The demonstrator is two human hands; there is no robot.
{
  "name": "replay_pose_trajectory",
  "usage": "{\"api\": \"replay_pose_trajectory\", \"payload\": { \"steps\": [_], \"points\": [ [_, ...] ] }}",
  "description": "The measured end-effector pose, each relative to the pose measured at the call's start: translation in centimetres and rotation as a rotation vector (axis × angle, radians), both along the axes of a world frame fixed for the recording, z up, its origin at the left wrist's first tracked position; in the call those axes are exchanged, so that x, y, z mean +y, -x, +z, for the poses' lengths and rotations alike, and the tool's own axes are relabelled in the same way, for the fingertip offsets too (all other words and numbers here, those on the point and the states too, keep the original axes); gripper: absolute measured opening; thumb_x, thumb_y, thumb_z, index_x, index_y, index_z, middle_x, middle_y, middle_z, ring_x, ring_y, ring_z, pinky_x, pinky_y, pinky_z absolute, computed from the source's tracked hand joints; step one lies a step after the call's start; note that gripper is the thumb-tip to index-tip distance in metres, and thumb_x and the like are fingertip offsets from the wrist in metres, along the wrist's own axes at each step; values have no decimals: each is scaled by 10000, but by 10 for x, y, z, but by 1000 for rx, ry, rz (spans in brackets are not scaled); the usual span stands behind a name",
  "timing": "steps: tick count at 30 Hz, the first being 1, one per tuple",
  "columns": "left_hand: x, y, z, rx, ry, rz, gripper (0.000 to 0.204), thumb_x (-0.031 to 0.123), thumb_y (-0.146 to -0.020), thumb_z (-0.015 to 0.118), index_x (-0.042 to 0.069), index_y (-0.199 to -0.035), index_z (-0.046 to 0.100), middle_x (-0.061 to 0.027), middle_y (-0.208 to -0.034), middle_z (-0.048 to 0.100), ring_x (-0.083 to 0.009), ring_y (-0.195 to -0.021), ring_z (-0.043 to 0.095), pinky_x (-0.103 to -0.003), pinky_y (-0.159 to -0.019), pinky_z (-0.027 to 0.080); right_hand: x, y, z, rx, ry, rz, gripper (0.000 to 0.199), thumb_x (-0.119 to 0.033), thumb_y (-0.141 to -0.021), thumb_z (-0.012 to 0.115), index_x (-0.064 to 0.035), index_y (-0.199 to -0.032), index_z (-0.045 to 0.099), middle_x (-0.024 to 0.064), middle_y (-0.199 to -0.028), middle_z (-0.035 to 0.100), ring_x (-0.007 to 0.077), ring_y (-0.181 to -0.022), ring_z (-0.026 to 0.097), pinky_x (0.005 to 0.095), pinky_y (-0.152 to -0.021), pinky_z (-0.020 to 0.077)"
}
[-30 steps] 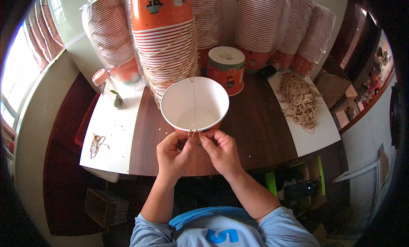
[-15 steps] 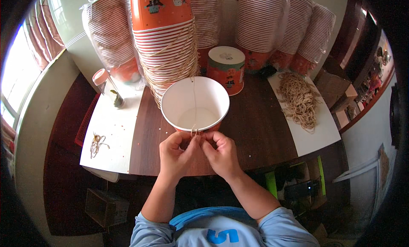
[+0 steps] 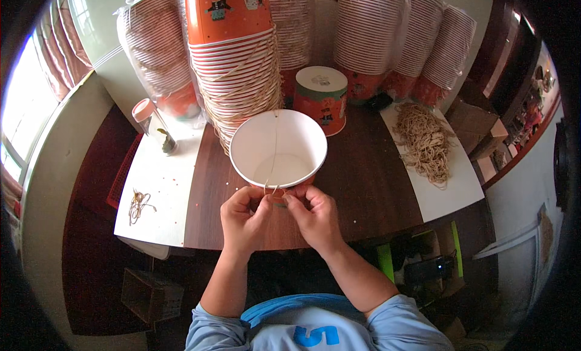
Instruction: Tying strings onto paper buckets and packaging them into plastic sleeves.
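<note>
A paper bucket (image 3: 242,151), white inside and orange outside, stands upright in front of me at the middle of the table. A thin tan string (image 3: 275,148) runs across its opening from a hole at the far rim to the near rim. At the near side my left hand (image 3: 244,215) pinches part of the string between thumb and forefinger. Just to its right my right hand (image 3: 311,215) pinches the string too, a small gap between the two. Loops of string show above my fingertips; whether they form a knot I cannot tell.
Behind stands a tall bucket stack (image 3: 236,78) hung with strings. An upturned bucket (image 3: 322,99) is beside it, with wrapped stacks (image 3: 369,36) farther back. A string heap (image 3: 422,142) lies right; a clear jar (image 3: 158,130) and a small string coil (image 3: 139,207) lie left.
My left hand has shifted slightly left, away from my right hand, widening the gap between the fingertips. The string loops have spread apart, and the bucket has moved very slightly.
</note>
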State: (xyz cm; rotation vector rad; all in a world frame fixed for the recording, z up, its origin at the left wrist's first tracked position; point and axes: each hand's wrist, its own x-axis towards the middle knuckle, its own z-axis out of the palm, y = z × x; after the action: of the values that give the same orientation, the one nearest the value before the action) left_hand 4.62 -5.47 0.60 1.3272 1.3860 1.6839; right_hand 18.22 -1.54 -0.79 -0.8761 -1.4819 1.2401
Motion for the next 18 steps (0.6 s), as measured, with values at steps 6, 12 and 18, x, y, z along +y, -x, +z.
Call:
{"api": "replay_pose_trajectory", "payload": {
  "steps": [6,12,18],
  "points": [
    [1,-4,1,-50,-11,-32,68,-12,-843,583,-60,-854,629,-40,-783,638,-59,-698,560,-182,-624,438,-2,4,1,233,233,139,200,-192,-893,603,-5,-948,648,17,-866,655,60,-782,575,208,-708,458],
    [1,-1,-3,-52,-29,-26,33,-2,-832,618,-29,-849,618,-1,-750,629,-21,-653,540,-165,-579,426,-3,7,0,239,262,181,186,-177,-903,597,-14,-977,646,-1,-892,647,38,-796,551,188,-730,441],
    [-1,4,-1,-115,-34,-70,101,23,-848,578,-48,-877,643,-34,-773,637,-63,-671,553,-185,-596,429,-1,6,-2,227,224,152,169,-178,-898,606,-25,-955,651,4,-857,647,35,-769,551,190,-715,444]
  ]
}}
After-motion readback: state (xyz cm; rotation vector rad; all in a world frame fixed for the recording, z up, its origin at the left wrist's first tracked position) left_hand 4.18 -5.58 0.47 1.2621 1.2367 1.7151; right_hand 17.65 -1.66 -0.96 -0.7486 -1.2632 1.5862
